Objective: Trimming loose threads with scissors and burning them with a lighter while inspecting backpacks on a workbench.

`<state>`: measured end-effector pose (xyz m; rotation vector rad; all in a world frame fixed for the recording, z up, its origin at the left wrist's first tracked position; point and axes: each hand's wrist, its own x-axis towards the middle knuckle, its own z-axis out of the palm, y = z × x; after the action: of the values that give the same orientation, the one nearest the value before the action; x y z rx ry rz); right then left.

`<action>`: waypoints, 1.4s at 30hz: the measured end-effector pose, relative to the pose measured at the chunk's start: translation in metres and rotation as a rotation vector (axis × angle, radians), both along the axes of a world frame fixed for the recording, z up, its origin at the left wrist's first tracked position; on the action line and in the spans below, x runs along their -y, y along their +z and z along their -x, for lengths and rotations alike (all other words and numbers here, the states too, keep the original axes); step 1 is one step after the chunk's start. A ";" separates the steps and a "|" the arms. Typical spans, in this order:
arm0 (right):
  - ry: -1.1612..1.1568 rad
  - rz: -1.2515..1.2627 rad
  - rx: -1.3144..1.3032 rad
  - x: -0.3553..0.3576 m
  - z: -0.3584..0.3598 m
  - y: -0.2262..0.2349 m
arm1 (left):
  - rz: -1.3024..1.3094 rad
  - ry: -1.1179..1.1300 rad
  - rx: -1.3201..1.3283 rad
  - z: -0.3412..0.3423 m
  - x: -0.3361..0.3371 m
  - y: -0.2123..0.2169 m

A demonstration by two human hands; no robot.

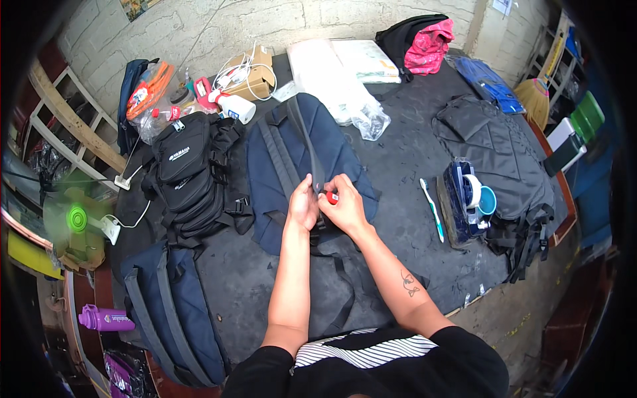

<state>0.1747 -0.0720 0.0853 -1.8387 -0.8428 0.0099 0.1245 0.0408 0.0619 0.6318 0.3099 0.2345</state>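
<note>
black shirt (468, 361) — right grip (346, 208) tight on red object (332, 198), left grip (303, 209) unclear — navy backpack (338, 142) between black bag (186, 174) and toothbrush (432, 209)

Navy backpack (344, 156) mid-worktop (411, 142) looks like matt woven cloth from where I'm standing, grey straps (279, 154) dull webbing, small red piece (332, 198) by them smooth plastic. Worktop surface itself is matt black and scuffed, with a smooth wooden rim (567, 201) along its right edge. Toward the far edge: glossy, crinkled clear plastic bag (369, 121), smooth white plastic spray bottle (235, 107), dull brown cardboard box (263, 81), rough block wall (245, 25) behind.
</note>
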 end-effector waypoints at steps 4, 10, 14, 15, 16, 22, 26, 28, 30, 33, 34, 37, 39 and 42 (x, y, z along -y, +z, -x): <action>0.004 0.000 -0.002 0.000 0.000 0.000 | 0.000 0.022 0.003 -0.001 0.001 0.003; -0.004 -0.017 0.010 0.001 0.000 0.000 | -0.008 0.024 -0.031 0.000 0.006 0.013; 0.004 -0.040 0.007 0.002 0.001 0.002 | 0.024 -0.005 0.003 -0.001 0.003 0.007; 0.011 -0.043 0.001 0.003 0.001 0.003 | 0.050 -0.020 0.031 -0.001 -0.001 0.001; 0.006 -0.043 0.001 0.004 -0.001 0.003 | 0.050 -0.025 0.031 -0.003 -0.006 -0.007; -0.135 -0.264 -0.291 0.020 -0.015 -0.007 | 0.117 0.107 -0.088 0.005 -0.015 -0.014; -0.101 -0.010 -0.096 0.023 -0.009 0.001 | 0.047 0.139 0.065 0.002 0.004 0.004; -0.103 0.078 0.016 0.022 -0.004 0.007 | -0.036 0.127 0.059 0.001 0.014 0.018; -0.108 0.090 0.052 0.022 -0.002 0.010 | -0.152 0.104 0.041 0.001 0.018 0.025; -0.172 0.170 0.059 0.021 -0.002 0.009 | -0.159 0.089 0.048 0.003 0.018 0.029; -0.169 0.159 0.068 0.021 -0.003 0.006 | -0.159 0.090 0.047 0.002 0.018 0.029; -0.160 0.103 0.076 0.025 -0.005 0.002 | -0.171 0.105 0.039 0.001 0.018 0.026; -0.151 0.060 0.073 0.029 -0.004 0.001 | -0.229 0.121 0.046 0.001 0.016 0.019; -0.277 0.033 0.054 0.055 -0.012 -0.004 | -0.254 0.121 -0.016 0.007 0.023 0.009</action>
<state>0.1871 -0.1266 0.0813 -1.9803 -0.6213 -0.2034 0.1179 0.0181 0.0710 0.8672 0.3367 0.3894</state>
